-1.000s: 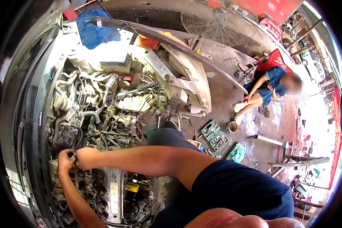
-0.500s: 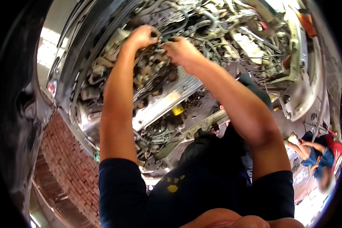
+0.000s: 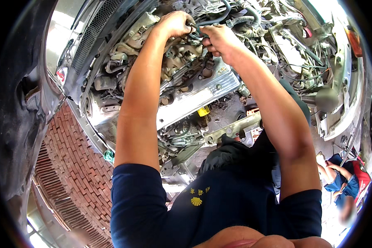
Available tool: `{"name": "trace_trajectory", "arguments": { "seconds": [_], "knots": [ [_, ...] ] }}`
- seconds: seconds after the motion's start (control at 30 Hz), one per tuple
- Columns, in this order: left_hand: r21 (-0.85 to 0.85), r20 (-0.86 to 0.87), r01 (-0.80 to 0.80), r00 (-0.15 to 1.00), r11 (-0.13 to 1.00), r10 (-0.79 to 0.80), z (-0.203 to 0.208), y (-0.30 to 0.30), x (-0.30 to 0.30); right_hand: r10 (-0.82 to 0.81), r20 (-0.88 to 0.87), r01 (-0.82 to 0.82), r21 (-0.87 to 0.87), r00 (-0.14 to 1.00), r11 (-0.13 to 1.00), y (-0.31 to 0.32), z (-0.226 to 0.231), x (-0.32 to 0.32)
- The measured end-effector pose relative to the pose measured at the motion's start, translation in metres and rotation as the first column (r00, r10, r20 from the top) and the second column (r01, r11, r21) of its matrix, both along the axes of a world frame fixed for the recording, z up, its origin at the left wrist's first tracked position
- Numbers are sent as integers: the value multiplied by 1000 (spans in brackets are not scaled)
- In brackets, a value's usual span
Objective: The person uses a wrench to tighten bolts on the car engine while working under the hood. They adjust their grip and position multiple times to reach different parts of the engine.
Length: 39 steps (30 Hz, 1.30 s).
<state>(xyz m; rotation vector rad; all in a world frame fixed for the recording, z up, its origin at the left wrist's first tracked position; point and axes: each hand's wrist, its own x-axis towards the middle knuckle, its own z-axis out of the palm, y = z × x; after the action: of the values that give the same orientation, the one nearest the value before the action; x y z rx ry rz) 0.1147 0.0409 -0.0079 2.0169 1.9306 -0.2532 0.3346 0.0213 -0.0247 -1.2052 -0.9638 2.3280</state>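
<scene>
Over the back of an open engine bay, both arms reach forward and the hands nearly meet. My left hand (image 3: pixel 175 24) is closed, its thumb and fingers curled together at a dark hose or wire end. Close beside it, my right hand (image 3: pixel 222 40) pinches with thumb and forefinger at a small dark green piece (image 3: pixel 201 31), too small to name. The fingers hide most of what they grip. Below the hands lies the engine, with a long silver cover (image 3: pixel 198 99) across it. A dark curved hose (image 3: pixel 219 20) runs just beyond my right hand.
Bundled wires and hoses (image 3: pixel 273 53) fill the bay's right side. A yellow cap-like part (image 3: pixel 203 110) shows below the silver cover. Dark raised bodywork (image 3: pixel 18 103) stands at far left above a brick floor (image 3: pixel 76 153). Another person (image 3: pixel 345 182) sits at the lower right by something red.
The view has shifted, so the engine sits lower and slightly to the right. Both hands stay together at the same spot, still closed, with the right fingers now curled more.
</scene>
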Motion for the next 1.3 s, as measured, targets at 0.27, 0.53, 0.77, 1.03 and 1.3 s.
{"name": "trace_trajectory", "arguments": {
  "seconds": [0.27,0.53,0.77,1.03,1.3],
  "knots": [
    [15,-20,10,1000,1000,-9,-2,-13,-20,-70,719,-668,673,691,318,-47,50,31],
    [119,168,11,985,993,-31,-14,-8,-28,-158,659,-639,752,735,160,-48,32,34],
    [188,383,10,920,982,-82,-37,1,-69,-191,537,-530,843,822,89,-50,25,28],
    [266,259,46,959,963,-118,-23,-5,-45,-172,592,-581,806,787,118,-46,24,24],
    [211,352,6,933,978,-81,-19,-4,-36,-203,496,-495,867,844,61,-47,22,23]
  ]
}}
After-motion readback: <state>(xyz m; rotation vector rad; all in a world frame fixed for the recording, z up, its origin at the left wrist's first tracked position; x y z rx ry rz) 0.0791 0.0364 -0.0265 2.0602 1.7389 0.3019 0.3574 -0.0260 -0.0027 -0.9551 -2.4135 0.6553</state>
